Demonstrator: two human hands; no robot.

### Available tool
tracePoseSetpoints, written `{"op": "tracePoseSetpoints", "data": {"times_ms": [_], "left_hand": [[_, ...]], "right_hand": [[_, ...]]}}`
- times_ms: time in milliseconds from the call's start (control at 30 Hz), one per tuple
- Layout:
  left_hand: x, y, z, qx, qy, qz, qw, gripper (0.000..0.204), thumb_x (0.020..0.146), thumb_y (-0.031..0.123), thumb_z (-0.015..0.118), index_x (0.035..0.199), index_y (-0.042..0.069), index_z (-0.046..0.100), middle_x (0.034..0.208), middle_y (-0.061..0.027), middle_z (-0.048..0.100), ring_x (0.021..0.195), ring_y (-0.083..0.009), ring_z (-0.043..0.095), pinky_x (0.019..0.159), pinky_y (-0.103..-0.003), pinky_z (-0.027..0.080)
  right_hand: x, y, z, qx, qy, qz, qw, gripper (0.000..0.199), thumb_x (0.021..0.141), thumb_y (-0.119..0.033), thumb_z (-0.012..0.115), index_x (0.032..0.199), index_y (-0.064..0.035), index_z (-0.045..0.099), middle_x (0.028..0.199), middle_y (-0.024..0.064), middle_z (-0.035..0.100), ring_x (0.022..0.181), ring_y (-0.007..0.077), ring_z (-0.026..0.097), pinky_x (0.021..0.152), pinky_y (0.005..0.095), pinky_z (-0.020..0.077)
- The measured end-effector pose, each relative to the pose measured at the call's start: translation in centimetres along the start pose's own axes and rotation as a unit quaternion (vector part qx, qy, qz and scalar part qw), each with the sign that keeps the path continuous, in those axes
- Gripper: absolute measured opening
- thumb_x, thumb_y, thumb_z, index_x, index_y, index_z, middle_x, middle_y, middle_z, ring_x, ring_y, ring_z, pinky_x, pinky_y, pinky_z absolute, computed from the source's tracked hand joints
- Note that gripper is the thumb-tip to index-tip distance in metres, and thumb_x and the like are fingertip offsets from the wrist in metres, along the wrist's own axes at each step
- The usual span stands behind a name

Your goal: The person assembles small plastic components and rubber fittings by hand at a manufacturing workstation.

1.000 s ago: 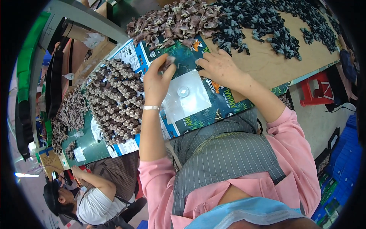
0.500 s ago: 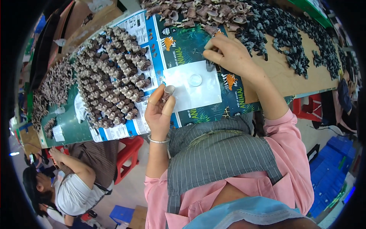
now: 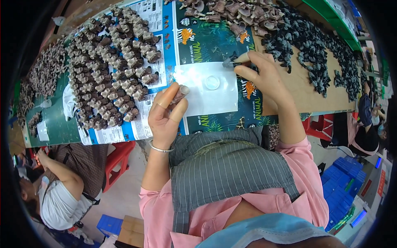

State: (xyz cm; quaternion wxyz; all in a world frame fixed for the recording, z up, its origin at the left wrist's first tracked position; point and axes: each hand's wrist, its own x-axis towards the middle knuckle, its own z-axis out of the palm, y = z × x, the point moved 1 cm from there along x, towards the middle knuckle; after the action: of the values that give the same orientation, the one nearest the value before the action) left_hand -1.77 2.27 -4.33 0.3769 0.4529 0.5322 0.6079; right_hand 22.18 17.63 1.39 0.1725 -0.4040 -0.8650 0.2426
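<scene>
My left hand [image 3: 163, 122] is closed around a small brown hollow plastic figure part [image 3: 180, 93], its round open end facing up. Pale covers wrap some of the fingers. Off to the right, my right hand [image 3: 264, 73] pinches a small dark grey plastic figure part [image 3: 230, 62] between thumb and fingertips, above the far right corner of a white sheet [image 3: 196, 106]. On that sheet, between the two hands, sits a shallow round clear dish [image 3: 212, 82]. The two held parts are apart.
Rows of brown-and-beige assembled figures [image 3: 111, 70] stand at the left. Loose brown hollow parts [image 3: 240, 14] are heaped at the back, and black-grey parts [image 3: 318, 53] lie on brown cardboard at the right. A co-worker [image 3: 62, 198] sits at the lower left.
My right hand has come back a little toward me and to the right, and the grey part now shows plainly in its fingertips. My left hand still holds the brown part.
</scene>
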Motion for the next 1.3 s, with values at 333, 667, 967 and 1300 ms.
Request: {"op": "tracePoseSetpoints", "data": {"times_ms": [333, 667, 967, 1300], "left_hand": [[-0.2, 0.4, 0.4, -0.046, 0.005, -0.018, 0.999, 0.044, 0.088, -0.007, 0.063, 0.131, 0.0, 0.058, 0.118, -0.0064, 0.06, 0.102, -0.0116, 0.058, 0.088, -0.025, 0.047], [0.2, 0.6, 0.1, -0.021, -0.005, -0.021, 1.0, 0.041, 0.087, -0.004, 0.068, 0.128, 0.001, 0.06, 0.112, -0.006, 0.061, 0.103, -0.0123, 0.059, 0.088, -0.025, 0.049], [0.6, 1.8, 2.4, -0.138, -0.014, -0.128, 0.982, 0.035, 0.089, 0.0, 0.068, 0.123, 0.001, 0.062, 0.11, -0.0055, 0.065, 0.095, -0.0114, 0.062, 0.083, -0.024, 0.051], [0.4, 3.1, 2.9, -0.231, -0.084, -0.214, 0.945, 0.035, 0.092, 0.005, 0.067, 0.126, 0.002, 0.062, 0.106, -0.0039, 0.069, 0.088, -0.0088, 0.064, 0.078, -0.023, 0.053]], "right_hand": [[-1.1, -4.9, 2.3, -0.159, 0.04, -0.152, 0.975, 0.019, 0.077, -0.02, 0.074, 0.089, -0.0121, 0.062, 0.084, 0.0018, 0.055, 0.084, 0.0198, 0.057, 0.084, 0.0375, 0.0366], [-1.3, -5.2, 1.9, -0.182, 0.04, -0.151, 0.971, 0.019, 0.077, -0.022, 0.074, 0.089, -0.0127, 0.061, 0.084, 0.0017, 0.054, 0.084, 0.0191, 0.056, 0.083, 0.0379, 0.0376], [-2.5, -3.6, 2.0, 0.111, 0.017, 0.019, 0.994, 0.016, 0.084, -0.016, 0.072, 0.098, -0.0091, 0.068, 0.084, -0.0002, 0.058, 0.078, 0.0151, 0.056, 0.077, 0.0305, 0.0329], [-3.5, -6.2, 1.6, 0.085, 0.056, -0.122, 0.987, 0.022, 0.081, -0.019, 0.075, 0.099, -0.0083, 0.068, 0.086, 0.0032, 0.062, 0.08, 0.02, 0.058, 0.075, 0.0323, 0.0349]]}}
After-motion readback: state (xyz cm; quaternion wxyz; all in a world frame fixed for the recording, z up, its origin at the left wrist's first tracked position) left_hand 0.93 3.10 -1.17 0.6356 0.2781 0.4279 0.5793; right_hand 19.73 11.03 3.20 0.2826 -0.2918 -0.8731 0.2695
